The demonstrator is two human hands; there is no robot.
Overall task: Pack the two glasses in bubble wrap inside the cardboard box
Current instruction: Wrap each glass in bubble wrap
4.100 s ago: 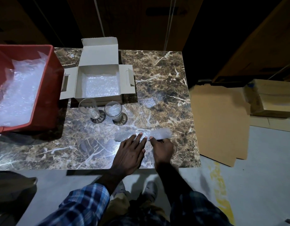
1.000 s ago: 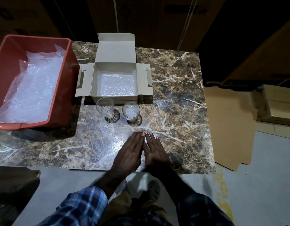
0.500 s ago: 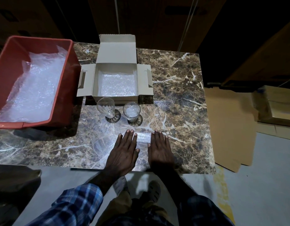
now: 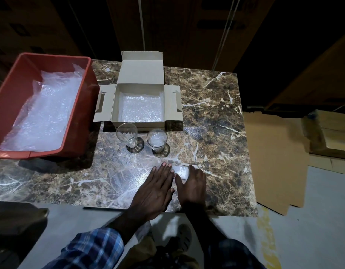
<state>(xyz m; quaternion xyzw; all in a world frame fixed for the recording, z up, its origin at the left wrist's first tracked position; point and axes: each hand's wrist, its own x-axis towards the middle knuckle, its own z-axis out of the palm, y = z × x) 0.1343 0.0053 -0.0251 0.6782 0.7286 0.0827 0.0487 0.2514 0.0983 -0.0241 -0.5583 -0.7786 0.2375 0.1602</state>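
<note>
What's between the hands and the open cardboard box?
Head view: two clear glasses, the left glass empty, the right glass holding something whitish, stand upright on the marble table before the box.

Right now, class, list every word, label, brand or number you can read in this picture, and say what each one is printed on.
None can be read.
The cardboard box: plain flaps, no print visible.
The red crate: no label visible.
The two glasses: clear, no markings visible.
The stacked cartons on the floor at the right: too dark and blurred to tell whether they carry text.
</note>
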